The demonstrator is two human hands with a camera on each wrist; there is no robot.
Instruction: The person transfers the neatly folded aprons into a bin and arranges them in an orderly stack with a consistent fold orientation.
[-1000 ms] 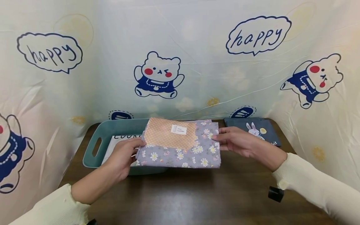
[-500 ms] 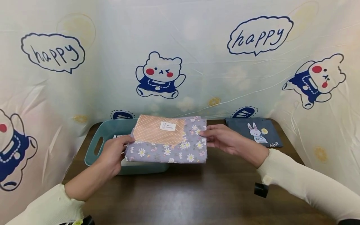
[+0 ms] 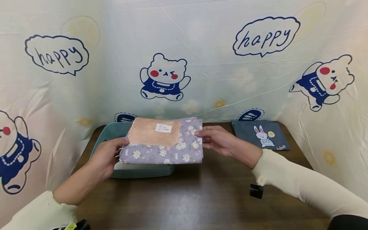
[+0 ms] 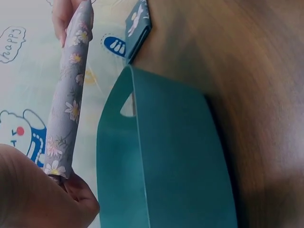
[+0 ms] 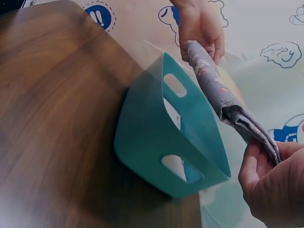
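Observation:
A folded grey-purple daisy-print cloth (image 3: 161,153) with an orange dotted patch and a white label is held up over the teal basket (image 3: 143,172), hiding much of it. At its left edge, my left hand (image 3: 104,156) pinches it, thumb on top. My right hand (image 3: 218,140) grips the opposite edge the same way. The right wrist view shows the cloth (image 5: 213,83) edge-on, its layers between both hands, clear of the basket (image 5: 147,123). Something white lies inside the basket, seen through its handle holes. The left wrist view also shows the cloth (image 4: 69,99) above the basket's wall (image 4: 180,142).
A folded dark blue cloth (image 3: 250,137) with a rabbit print lies at the back right of the brown wooden table (image 3: 195,198). Printed curtains (image 3: 212,80) with bears and "happy" bubbles stand behind and at both sides.
Both hands have carried the daisy-print cloth to the left, further over the basket, and slightly up in view. The grip looks the same. The basket and the dark blue cloth stay in place.

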